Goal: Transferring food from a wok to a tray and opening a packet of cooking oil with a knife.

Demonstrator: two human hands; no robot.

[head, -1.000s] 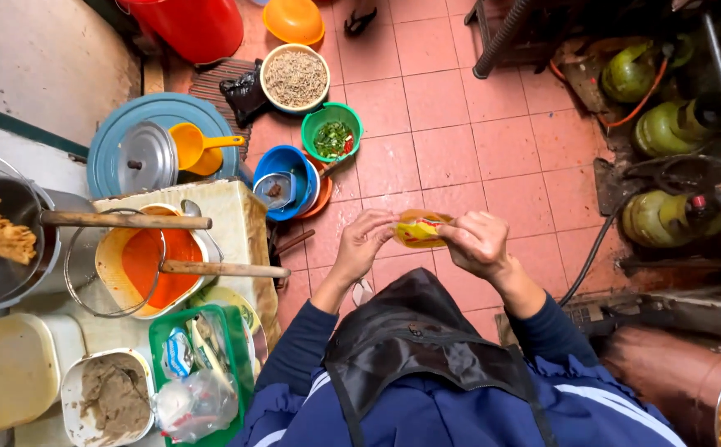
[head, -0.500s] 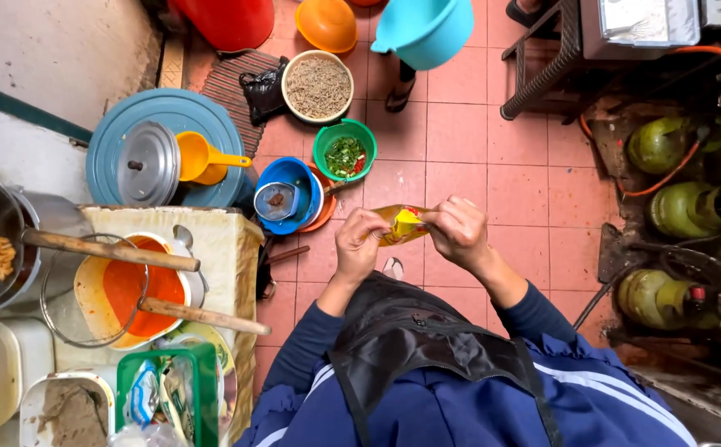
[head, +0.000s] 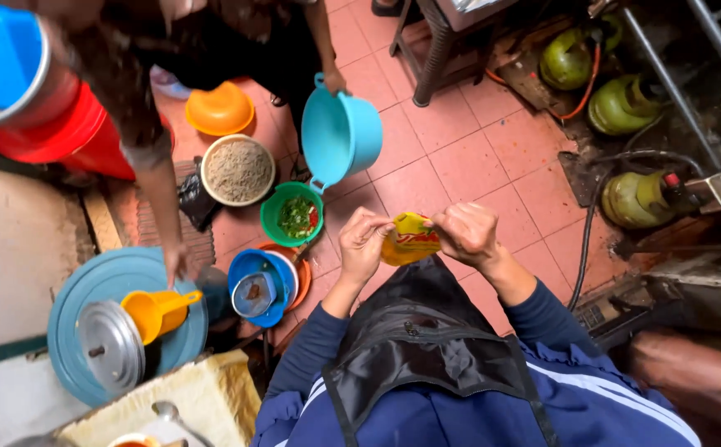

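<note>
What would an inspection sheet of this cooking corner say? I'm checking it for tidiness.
Surface: red tiled floor, worn.
Job's things: yellow sachet pinched at its top by left hand and right hand.
Clutter: green bowl of chopped greens, grain bowl, orange bowl, blue bowl, yellow scoop.
Grippers: both hands closed on the sachet.
Cables: black hose near the gas cylinders.
Surroundings: another person holds a teal tub.

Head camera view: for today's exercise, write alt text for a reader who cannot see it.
Seen from above, a person's left hand and right hand pinch a small yellow sachet over a black apron. On the red tiled floor beyond, another person holds a tilted turquoise basin above a green bowl.
</note>
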